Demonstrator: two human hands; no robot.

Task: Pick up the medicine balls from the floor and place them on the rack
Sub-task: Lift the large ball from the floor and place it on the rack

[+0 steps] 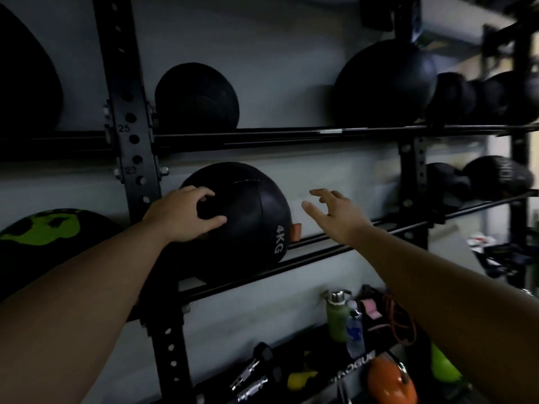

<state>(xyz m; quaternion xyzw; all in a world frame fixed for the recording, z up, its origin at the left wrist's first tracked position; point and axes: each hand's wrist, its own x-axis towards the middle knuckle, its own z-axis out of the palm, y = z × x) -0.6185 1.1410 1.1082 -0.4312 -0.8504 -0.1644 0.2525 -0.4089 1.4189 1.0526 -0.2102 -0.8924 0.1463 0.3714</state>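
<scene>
Medicine ball [248,220], black and round with stitched panel seams and "4KG" printed in pale letters on its side, sits on the middle shelf of a black metal rack [134,147], cradled on two thin horizontal rails. A small orange tab sticks out at its right edge.

At the far left, a larger dark ball with bright green markings [49,228] rests on the same level. Next comes a perforated steel upright [132,118], with round holes and the numbers 25 and 23 stamped on it. The left hand [183,217] lies against the near left face of the 4KG ball, fingers curled and spread on its smooth, matte surface, thumb below; it presses rather than closes around the ball. The right hand [335,212] hovers just to the right of the ball, apart from it, fingers loosely splayed and holding nothing.

Above, more black balls [385,86] line the upper shelf. To the right, further dark balls sit on both shelves, blurred. Lower right, a green bottle with a metal cap [338,316], a clear water bottle [354,333] and an orange kettlebell [390,380] stand below the rack.
</scene>
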